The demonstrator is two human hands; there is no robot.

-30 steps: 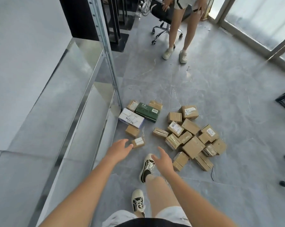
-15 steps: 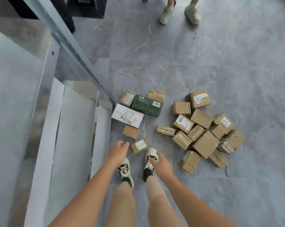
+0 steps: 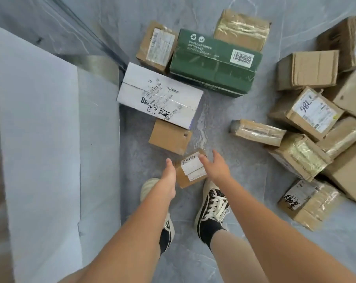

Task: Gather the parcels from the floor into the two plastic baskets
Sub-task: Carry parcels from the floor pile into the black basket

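Underfoot, the floor (image 3: 230,260) is grey marbled tile with pale veins and thin grout lines, glossy enough to catch some light. Along the left runs a metal shelf (image 3: 40,139), its flat pale surface ending at a steel post (image 3: 87,35) that slants up to the top edge.

Both hands reach down to one small parcel (image 3: 190,170) lying on the tile just ahead of the person's shoes (image 3: 213,205) (black canvas, white laces). The left hand (image 3: 169,178) sits at its left side and the right hand (image 3: 217,169) at its right, fingers loosely spread and straight; whether they touch the cardboard yet I cannot tell.

Beyond it lie a plain brown box (image 3: 170,136), a white box (image 3: 159,94) with black scrawl, and a green box (image 3: 215,62) with a barcode. To the right a heap of taped brown parcels (image 3: 308,152) spreads over the tile, some leaning on one another. No basket shows.
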